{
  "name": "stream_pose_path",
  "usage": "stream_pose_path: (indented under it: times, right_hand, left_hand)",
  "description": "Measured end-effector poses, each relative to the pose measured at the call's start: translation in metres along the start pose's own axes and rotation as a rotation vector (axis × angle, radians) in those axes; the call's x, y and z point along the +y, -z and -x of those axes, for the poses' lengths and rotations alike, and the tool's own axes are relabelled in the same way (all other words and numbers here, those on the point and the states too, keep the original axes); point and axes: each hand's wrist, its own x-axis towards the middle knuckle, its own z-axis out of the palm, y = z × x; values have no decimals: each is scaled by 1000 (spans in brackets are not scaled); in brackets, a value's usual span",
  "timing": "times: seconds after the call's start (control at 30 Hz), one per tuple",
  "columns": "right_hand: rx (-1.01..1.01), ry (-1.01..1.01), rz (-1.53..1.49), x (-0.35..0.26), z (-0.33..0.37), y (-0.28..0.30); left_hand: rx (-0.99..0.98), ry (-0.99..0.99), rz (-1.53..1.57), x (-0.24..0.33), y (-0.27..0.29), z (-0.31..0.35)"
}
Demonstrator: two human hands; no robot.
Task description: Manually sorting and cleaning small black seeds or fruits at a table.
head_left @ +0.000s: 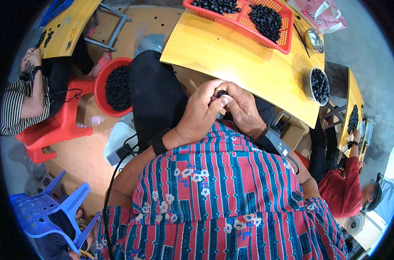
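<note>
Close in front of my body, my left hand and my right hand meet with fingers curled together. Between their thumbs and fingers is a small black round rubber-like piece, mostly covered by the fingertips. Beyond my hands stands a yellow table. On it, a red plastic basket holds piles of black ring-shaped pieces. Near the table's right edge, a white bowl is full of similar black pieces.
A metal bowl, a thin dark stick and a pink-white bag lie at the table's far right. Left are a red tub of black pieces, a red stool and a blue chair. People sit on both sides.
</note>
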Motion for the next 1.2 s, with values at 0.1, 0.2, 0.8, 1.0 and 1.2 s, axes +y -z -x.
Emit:
stream_pose_path:
  times: [0.1, 0.2, 0.8, 1.0, 1.2]
  right_hand:
    - [40, 14, 12, -3, 2, 3]
    - [143, -95, -263, 2, 9, 12]
    - [1065, -125, 649, 6, 59, 195]
    - [1114, -285, 824, 9, 55, 214]
    - [1176, -206, 717, 17, 61, 205]
  left_hand:
    - [-52, 8, 85, -1, -1, -1]
    - [-39, 141, 235, 16, -1, 0]
    - [-97, 347, 226, 6, 3, -6]
    - [-137, 354, 169, 17, 2, -8]
    - [-90, 401, 197, 24, 7, -3]
